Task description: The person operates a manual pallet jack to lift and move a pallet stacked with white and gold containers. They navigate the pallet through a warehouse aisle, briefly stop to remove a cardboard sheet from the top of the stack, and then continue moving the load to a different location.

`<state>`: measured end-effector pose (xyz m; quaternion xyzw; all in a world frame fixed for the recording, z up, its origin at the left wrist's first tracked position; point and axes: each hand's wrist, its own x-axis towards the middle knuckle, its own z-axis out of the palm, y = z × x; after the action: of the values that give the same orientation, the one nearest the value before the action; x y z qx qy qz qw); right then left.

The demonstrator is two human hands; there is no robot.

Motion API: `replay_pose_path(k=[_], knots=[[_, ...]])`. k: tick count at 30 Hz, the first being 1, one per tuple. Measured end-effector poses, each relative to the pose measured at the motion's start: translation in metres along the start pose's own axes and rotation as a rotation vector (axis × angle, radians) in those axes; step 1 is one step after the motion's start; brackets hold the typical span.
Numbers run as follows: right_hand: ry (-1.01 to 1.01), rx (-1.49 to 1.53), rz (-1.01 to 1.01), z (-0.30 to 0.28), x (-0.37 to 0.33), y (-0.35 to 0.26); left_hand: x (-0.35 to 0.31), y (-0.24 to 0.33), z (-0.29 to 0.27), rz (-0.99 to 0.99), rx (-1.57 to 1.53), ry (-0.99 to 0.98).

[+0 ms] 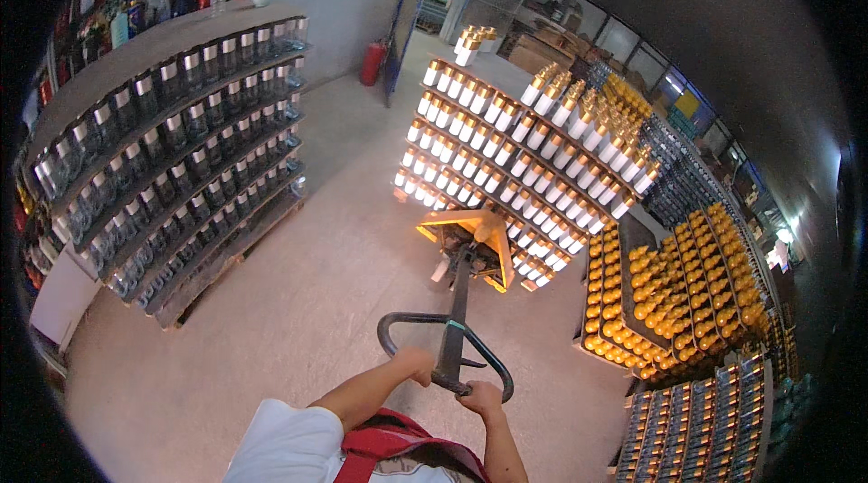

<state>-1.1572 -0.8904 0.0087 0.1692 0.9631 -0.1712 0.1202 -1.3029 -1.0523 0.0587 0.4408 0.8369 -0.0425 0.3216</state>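
Both of my hands are closed around the black loop handle [389, 324] of a yellow pallet jack [499, 277]. My left hand [414, 364] grips the near left part of the loop, beside the shaft. A little to its right and nearer to me, my right hand [482, 398] is wrapped on the near bar. The dark shaft [459, 298] slopes away to the jack's yellow body. That body stands against a tall layered stack of white bottles with gold tops [493, 151]. The jack's forks are hidden beneath the stack.
At the left stands a layered pallet stack of clear bottles with silvery tops [172, 127]. Stacks of orange-yellow bottles [669, 302] and dark bottles with gold tops [692, 420] line the right. A red fire extinguisher [372, 63] stands by the far blue door edge [404, 40]. Concrete floor [271, 302] lies between.
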Motion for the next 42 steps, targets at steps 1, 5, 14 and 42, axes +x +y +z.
replay_pose_path(k=[1,5,14,42], knots=[[0.007,-0.014,-0.006,0.002,-0.008,-0.001,-0.009,0.003,0.009,-0.014,-0.021,0.017],[0.058,-0.007,-0.055,0.007,-0.043,-0.004,-0.019,0.013,0.036,-0.006,-0.051,-0.026],[0.019,-0.017,-0.080,-0.046,-0.155,0.006,-0.108,0.117,0.034,-0.131,-0.186,0.004],[-0.121,-0.085,0.039,-0.002,-0.402,-0.016,-0.307,0.229,0.152,-0.016,-0.052,0.133]])
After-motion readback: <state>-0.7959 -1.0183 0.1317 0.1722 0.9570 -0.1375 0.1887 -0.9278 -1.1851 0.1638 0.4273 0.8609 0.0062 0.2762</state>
